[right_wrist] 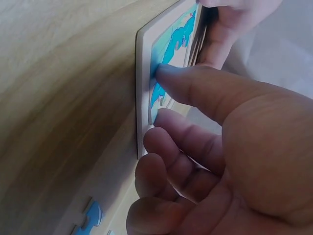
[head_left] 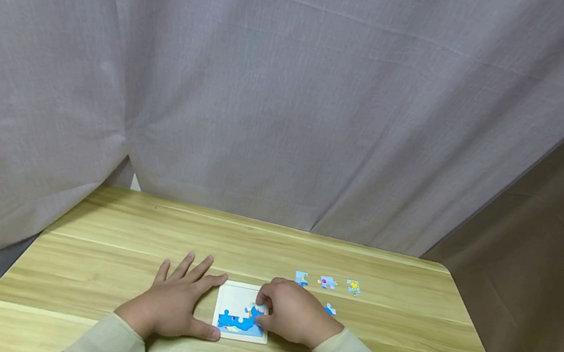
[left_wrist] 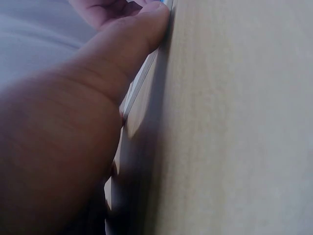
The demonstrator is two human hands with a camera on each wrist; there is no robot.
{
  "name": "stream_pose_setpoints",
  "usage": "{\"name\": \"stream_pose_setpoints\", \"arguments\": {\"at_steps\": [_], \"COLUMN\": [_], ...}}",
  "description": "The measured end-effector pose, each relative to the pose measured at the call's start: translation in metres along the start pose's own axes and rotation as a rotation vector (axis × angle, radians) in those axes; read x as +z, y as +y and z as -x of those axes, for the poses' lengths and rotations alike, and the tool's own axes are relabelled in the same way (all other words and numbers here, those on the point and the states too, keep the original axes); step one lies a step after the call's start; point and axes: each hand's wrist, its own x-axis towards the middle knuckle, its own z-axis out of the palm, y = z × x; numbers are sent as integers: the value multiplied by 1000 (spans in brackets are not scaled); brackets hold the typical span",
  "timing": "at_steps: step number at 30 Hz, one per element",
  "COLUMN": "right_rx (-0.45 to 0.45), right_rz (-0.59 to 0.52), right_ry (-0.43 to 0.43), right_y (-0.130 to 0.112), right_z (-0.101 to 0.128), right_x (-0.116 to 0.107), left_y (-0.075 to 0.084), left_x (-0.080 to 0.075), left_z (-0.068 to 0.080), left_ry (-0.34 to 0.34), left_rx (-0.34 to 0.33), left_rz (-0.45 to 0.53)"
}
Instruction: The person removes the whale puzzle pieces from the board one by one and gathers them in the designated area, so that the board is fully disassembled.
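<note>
A small jigsaw board (head_left: 237,291) with a pale wooden rim lies on the table in front of the person. Joined blue puzzle pieces (head_left: 233,322) fill its lower part and reach up its right side. The left hand (head_left: 174,305) lies with fingers spread at the board's left side, its thumb at the lower left corner and its index finger by the upper left one. Over the board's right side, the right hand (head_left: 296,314) pinches a puzzle piece (right_wrist: 156,98) between thumb and index finger, down at the other pieces. Those fingers partly hide the piece.
Loose puzzle pieces lie right of the board: a blue one (head_left: 301,277), one with a pink spot (head_left: 328,282) and one with a yellow flower (head_left: 354,286) in a row, another blue one (head_left: 329,309) nearer. Grey curtains (head_left: 275,87) hang behind the wooden table (head_left: 399,348).
</note>
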Motion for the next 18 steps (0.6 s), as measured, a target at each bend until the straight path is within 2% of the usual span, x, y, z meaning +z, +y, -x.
{"name": "stream_pose_setpoints", "arguments": {"at_steps": [8, 18], "right_rx": [8, -42], "right_rz": [-44, -69], "right_ry": [13, -1], "right_y": [-2, 0], "right_z": [0, 4], "right_x": [2, 8], "left_y": [0, 0], "left_x": [1, 1], "left_z": [-2, -2], "left_ry": [-7, -2], "left_rx": [-24, -21], "left_rz": [7, 5]}}
